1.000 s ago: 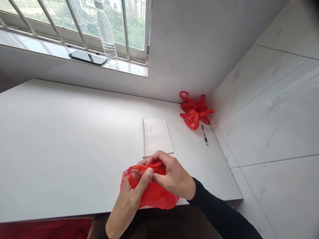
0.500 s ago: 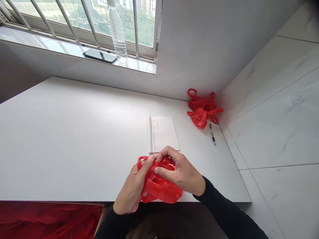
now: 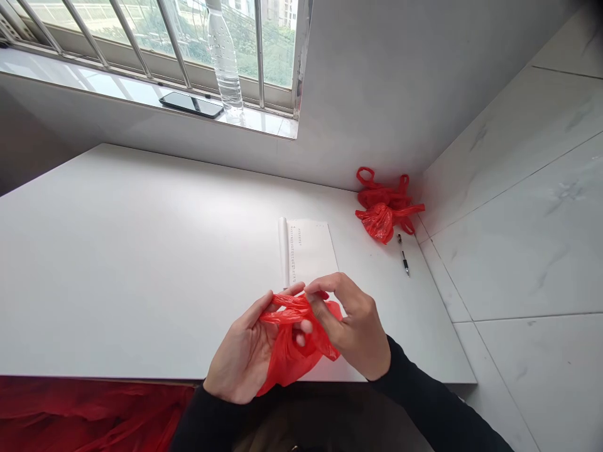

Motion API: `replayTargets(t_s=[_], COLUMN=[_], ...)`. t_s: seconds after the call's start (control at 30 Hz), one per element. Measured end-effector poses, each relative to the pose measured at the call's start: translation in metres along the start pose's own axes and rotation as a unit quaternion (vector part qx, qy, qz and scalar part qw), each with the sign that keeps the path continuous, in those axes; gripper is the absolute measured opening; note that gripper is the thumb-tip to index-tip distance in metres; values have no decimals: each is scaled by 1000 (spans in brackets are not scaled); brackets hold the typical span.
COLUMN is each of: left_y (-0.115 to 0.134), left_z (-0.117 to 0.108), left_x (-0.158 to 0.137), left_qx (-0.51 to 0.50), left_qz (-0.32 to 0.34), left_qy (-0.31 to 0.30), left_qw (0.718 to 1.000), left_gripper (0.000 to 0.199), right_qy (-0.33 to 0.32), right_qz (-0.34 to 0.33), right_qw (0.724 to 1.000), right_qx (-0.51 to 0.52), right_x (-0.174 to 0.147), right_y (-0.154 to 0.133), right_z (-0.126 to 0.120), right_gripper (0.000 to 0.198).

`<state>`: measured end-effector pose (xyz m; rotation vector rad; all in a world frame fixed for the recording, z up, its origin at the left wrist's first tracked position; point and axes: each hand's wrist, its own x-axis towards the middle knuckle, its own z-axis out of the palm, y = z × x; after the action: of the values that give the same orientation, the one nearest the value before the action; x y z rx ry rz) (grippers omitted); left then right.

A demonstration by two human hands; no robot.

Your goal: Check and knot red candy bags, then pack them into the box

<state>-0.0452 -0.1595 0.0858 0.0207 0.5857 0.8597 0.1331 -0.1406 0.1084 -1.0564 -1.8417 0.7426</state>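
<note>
We see a white table set into the corner. On it lies a paper sheet w/ small print, near the far right. Behind it, approx. in the corner, are crumpled red bags, maybe two, and just beside them a pen.

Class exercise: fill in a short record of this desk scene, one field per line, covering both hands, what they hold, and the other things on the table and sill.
Left hand: left hand palm up under the bag, fingers hooked in its handles
Right hand: right hand pinching the handles from above
Held item: red plastic bag, crumpled, at the near table edge
Table: white table
Paper: folded sheet just beyond the hands
Far corner: tied red bags, pen beside them
Window sill: phone, clear water bottle
</note>
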Motion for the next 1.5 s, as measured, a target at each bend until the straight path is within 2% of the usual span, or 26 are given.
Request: replayTargets(t_s=[0.1, 0.17, 0.3, 0.37, 0.43, 0.5, 0.53, 0.57, 0.67, 0.7, 0.73, 0.87, 0.93, 1.0, 1.13, 1.2, 1.27, 1.33, 1.4, 1.5], left_y=[-2, -4, -5, -4, -2, -2, -3, -4, -12, -15, -18, -23, -23, -22, -21, -20, -19, -18, -23, -42], left_z=[6, 11, 14, 11, 5, -1, -4, -8, -21, -26, -31, -49, -51, -49, -48, -58, -76, -94, -101, -86], left_x=[-3, -7, -12, -13, -13, -13, -13, -12, -7, -4, -1, 9, 11, 13, 8, -1, -16, -31, -43, -42], left_qx=[-14, 24, 177, 248, 323, 407, 462, 521, 650, 666, 673, 685, 694, 712, 763, 791, 816, 827, 826, 832], left_qz=[30, 67, 129, 151, 164, 188, 222, 269, 417, 450, 471, 527, 540, 532, 475, 452, 442, 441, 443, 435], left_qy=[-10, 9, 48, 45, 38, 37, 47, 64, 117, 123, 121, 107, 107, 113, 119, 119, 135, 167, 183, 133], left_qw=[999, 997, 974, 956, 931, 893, 857, 807, 624, 582, 558, 491, 464, 444, 423, 394, 346, 307, 297, 319], left_gripper=[39, 32, 15, 18, 23, 24, 23, 20, 23, 28, 32, 44, 52, 60, 72, 71, 67, 65, 64, 64], right_qy=[11, -7, -52, -45, -76, -152, -183, -202, -193, -196, -212, -340, -360, -327, -200, -154, -120, -112, -124, -134], right_qz=[-110, -137, -106, -82, -58, -6, 33, 74, 167, 183, 197, 218, 215, 216, 179, 167, 188, 219, 242, 253], right_qw=[991, 988, 993, 996, 995, 988, 982, 976, 960, 954, 944, 879, 858, 870, 950, 970, 974, 969, 962, 956], right_qx=[-71, -76, -19, -7, -12, 7, 25, 46, 112, 134, 156, 253, 297, 300, 161, 87, 36, 9, 18, 64], right_x=[-7, -14, -20, -17, -9, -2, 1, 3, 3, 2, 2, 4, 6, 7, 9, 8, 4, -4, -14, -32], right_y=[-7, -10, -10, -5, 3, 13, 18, 21, 30, 33, 36, 49, 53, 51, 45, 49, 60, 72, 79, 76], right_z=[0, 0, 1, 1, 0, 0, 0, 1, 3, 4, 5, 8, 9, 10, 6, -3, -16, -29, -38, -39], right_gripper=[24, 28, 23, 28, 41, 51, 52, 48, 39, 40, 40, 35, 36, 36, 23, 19, 20, 23, 25, 27])
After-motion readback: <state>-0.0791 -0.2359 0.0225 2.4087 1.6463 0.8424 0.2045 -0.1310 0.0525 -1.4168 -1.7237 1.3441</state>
